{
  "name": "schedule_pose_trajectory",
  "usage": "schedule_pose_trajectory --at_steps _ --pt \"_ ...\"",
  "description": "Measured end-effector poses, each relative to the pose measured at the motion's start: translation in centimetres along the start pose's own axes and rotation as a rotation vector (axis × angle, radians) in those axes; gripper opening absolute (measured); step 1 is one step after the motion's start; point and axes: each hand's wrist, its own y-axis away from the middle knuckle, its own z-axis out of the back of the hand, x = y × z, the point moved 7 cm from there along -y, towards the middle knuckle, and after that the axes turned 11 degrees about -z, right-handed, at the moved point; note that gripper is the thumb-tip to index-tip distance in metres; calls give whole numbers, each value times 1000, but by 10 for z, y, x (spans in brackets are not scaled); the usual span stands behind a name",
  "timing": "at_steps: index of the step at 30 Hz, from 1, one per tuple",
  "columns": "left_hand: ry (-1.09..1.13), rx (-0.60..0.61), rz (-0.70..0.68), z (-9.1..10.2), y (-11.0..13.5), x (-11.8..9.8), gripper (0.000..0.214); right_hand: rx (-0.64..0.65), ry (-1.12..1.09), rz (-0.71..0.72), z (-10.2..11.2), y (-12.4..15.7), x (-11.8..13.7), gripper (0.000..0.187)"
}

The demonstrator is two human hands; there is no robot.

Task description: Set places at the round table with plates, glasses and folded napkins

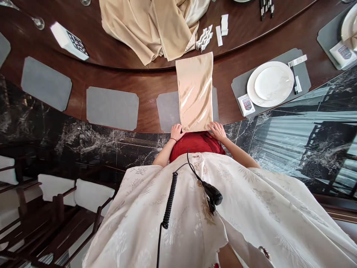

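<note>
A folded beige satin napkin (196, 89) lies lengthwise at the table's edge, partly over a grey placemat (168, 111). Its far end reaches toward the raised inner part of the table. My left hand (176, 133) pinches the near left corner, and my right hand (218, 131) has the near right corner between thumb and fingers. The near edge is stretched straight between them. Beyond the napkin, a heap of beige cloths (150, 29) rests on the raised surface, with white wavy chopstick rests (204, 38) beside it.
Grey placemats (112, 108) line the table edge to the left. At right stand stacked white plates (270, 83), a small white packet (246, 105) and black chopsticks (293, 78). A white patterned box (69, 41) lies at upper left, near a wine glass (39, 23). Chairs (92, 191) stand behind left.
</note>
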Motion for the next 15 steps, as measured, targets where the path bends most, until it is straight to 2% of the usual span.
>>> schedule_pose_trajectory --at_steps 2,4,7,11,13,15 --pt "-39 83 -220 -3 -5 -13 33 15 19 173 -2 -5 8 57" --pt "-70 148 -314 -7 -9 -16 36 34 36 287 -7 -12 12 60" --pt "-102 175 -345 -11 -13 -12 31 35 45 365 -11 -22 11 59" --pt "-64 146 -372 -11 -12 -9 28 30 2 427 -7 -28 3 56" --pt "-16 114 -325 -8 -11 -6 29 53 -42 414 -2 -28 -2 51" --pt "64 66 -250 -4 -8 -2 27 84 -95 334 3 -29 -7 45"
